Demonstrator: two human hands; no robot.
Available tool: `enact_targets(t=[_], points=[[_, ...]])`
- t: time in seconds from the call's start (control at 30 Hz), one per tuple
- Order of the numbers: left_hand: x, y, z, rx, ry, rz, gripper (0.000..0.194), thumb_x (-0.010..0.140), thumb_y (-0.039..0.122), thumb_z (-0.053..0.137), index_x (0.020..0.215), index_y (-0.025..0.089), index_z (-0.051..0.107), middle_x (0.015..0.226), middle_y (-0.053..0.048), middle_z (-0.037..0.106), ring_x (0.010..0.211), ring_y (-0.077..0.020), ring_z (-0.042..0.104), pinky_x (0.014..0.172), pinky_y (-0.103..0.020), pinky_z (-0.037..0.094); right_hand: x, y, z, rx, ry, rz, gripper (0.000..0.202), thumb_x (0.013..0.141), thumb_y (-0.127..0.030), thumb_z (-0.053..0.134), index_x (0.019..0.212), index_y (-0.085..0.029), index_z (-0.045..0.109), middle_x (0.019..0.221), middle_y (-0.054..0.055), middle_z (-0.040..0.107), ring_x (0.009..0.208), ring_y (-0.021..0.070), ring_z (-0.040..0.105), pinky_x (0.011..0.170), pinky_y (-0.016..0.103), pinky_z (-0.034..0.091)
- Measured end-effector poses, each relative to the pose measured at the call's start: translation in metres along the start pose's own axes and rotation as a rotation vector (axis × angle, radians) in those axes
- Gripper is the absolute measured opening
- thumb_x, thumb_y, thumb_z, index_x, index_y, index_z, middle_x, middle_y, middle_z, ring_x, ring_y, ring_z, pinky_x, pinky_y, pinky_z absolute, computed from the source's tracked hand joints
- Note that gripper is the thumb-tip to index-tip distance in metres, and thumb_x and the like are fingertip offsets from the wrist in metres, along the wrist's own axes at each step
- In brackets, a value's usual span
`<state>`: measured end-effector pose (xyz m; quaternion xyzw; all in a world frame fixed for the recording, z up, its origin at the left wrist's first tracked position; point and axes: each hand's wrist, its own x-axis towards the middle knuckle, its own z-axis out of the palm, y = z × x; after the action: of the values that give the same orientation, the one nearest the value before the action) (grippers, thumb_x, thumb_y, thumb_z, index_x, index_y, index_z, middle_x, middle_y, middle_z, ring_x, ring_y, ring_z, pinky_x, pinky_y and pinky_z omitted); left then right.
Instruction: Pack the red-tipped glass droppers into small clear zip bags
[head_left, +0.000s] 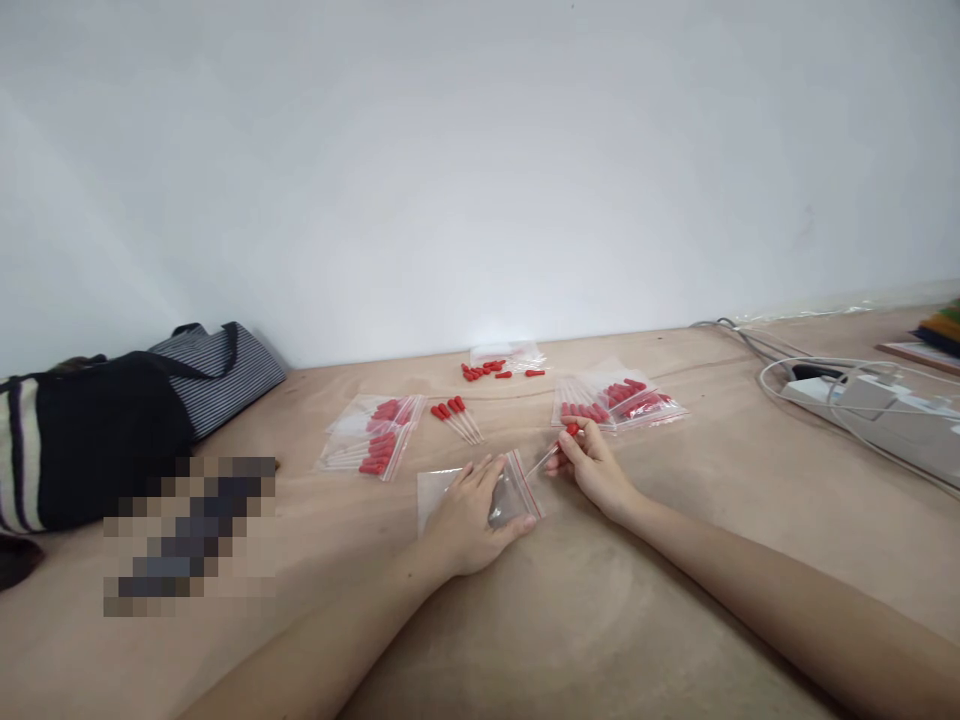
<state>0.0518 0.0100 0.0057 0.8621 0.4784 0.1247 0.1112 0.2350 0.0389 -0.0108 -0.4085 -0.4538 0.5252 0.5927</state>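
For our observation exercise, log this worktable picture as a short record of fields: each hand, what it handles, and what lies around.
left hand: flat on an empty zip bag, pinning it to the table
right hand: pinching one red-capped dropper, tip towards the bag's mouth
loose droppers: behind the bag
filled bags: left, right
red caps: near the wall
far left: striped bag
far right: power strip
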Motion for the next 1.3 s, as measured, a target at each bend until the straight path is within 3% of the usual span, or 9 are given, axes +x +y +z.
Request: enact_targets(t=[0.1, 0.27, 0.43, 0.57, 0.8, 1.0, 1.17, 1.3], points=[[0.000, -0.002, 0.001, -0.027, 0.039, -0.001, 0.068, 0.079, 0.052, 0.046, 0.130, 0.010, 0.028, 0.134, -0.014, 0.036, 0.124, -0.0253, 0.030, 0.104, -0.042, 0.023, -0.005, -0.003, 0.003, 0.019, -0.075, 0.130, 0.039, 0.064, -0.046, 0.060, 0.089, -0.020, 0.045, 0.063, -0.005, 0.053, 0.054, 0.0102, 0.055, 0.057, 0.029, 0.048], [-0.001, 0.001, 0.000, -0.039, 0.085, 0.010, 0.064, 0.080, 0.048, 0.047, 0.129, 0.012, 0.029, 0.131, -0.013, 0.039, 0.121, -0.0255, 0.036, 0.100, -0.043, 0.029, -0.009, -0.003, -0.002, -0.213, -0.333, 0.152, 0.029, 0.062, -0.035, 0.065, 0.082, -0.015, 0.056, 0.067, -0.001, 0.059, 0.049, 0.0062, 0.048, 0.051, 0.023, 0.041], [-0.002, 0.002, -0.001, -0.021, 0.103, 0.043, 0.063, 0.079, 0.046, 0.049, 0.129, 0.013, 0.030, 0.131, -0.013, 0.040, 0.121, -0.0261, 0.035, 0.099, -0.044, 0.030, -0.008, 0.001, -0.001, -0.211, -0.488, 0.117, 0.029, 0.060, -0.025, 0.068, 0.081, -0.017, 0.050, 0.076, 0.000, 0.062, 0.064, 0.0105, 0.056, 0.060, 0.024, 0.042], [-0.002, 0.003, 0.001, -0.015, 0.135, 0.075, 0.062, 0.078, 0.044, 0.051, 0.129, 0.016, 0.030, 0.130, -0.011, 0.042, 0.120, -0.0266, 0.036, 0.097, -0.044, 0.033, -0.008, 0.003, 0.004, -0.239, -0.614, 0.104, 0.021, 0.068, -0.027, 0.062, 0.079, -0.016, 0.048, 0.073, 0.001, 0.062, 0.068, 0.0122, 0.058, 0.063, 0.026, 0.042], [-0.010, -0.003, -0.013, 0.037, 0.169, 0.132, 0.054, 0.081, 0.039, 0.049, 0.127, 0.015, 0.035, 0.128, -0.011, 0.044, 0.120, -0.0251, 0.036, 0.099, -0.043, 0.032, -0.005, 0.005, 0.003, -0.357, -0.489, 0.012, 0.018, 0.066, -0.016, 0.058, 0.079, -0.018, 0.046, 0.074, 0.000, 0.062, 0.066, 0.0109, 0.059, 0.057, 0.022, 0.042], [-0.027, -0.025, -0.023, -0.029, -0.009, 0.117, 0.041, 0.084, 0.034, 0.043, 0.124, 0.022, 0.042, 0.131, -0.005, 0.042, 0.121, -0.0212, 0.037, 0.100, -0.041, 0.031, -0.002, 0.011, 0.002, -0.510, -0.285, -0.067, 0.012, 0.064, -0.016, 0.056, 0.075, -0.017, 0.050, 0.062, -0.002, 0.059, 0.054, 0.0095, 0.054, 0.053, 0.022, 0.042], [-0.026, -0.027, -0.021, -0.057, -0.017, 0.107, 0.042, 0.084, 0.033, 0.044, 0.124, 0.021, 0.042, 0.131, -0.006, 0.042, 0.121, -0.0208, 0.036, 0.101, -0.041, 0.030, 0.017, 0.005, -0.003, -0.591, -0.090, -0.144, 0.016, 0.069, -0.018, 0.050, 0.084, -0.016, 0.053, 0.073, 0.000, 0.058, 0.050, 0.0076, 0.050, 0.049, 0.022, 0.042], [-0.025, -0.024, -0.022, -0.034, -0.015, 0.102, 0.042, 0.084, 0.034, 0.043, 0.124, 0.021, 0.042, 0.130, -0.006, 0.043, 0.121, -0.0214, 0.037, 0.100, -0.041, 0.031, 0.046, -0.003, 0.012, -0.903, -0.164, -0.201, 0.007, 0.069, -0.016, 0.052, 0.072, -0.015, 0.058, 0.069, 0.002, 0.061, 0.060, 0.0105, 0.054, 0.059, 0.023, 0.043]])
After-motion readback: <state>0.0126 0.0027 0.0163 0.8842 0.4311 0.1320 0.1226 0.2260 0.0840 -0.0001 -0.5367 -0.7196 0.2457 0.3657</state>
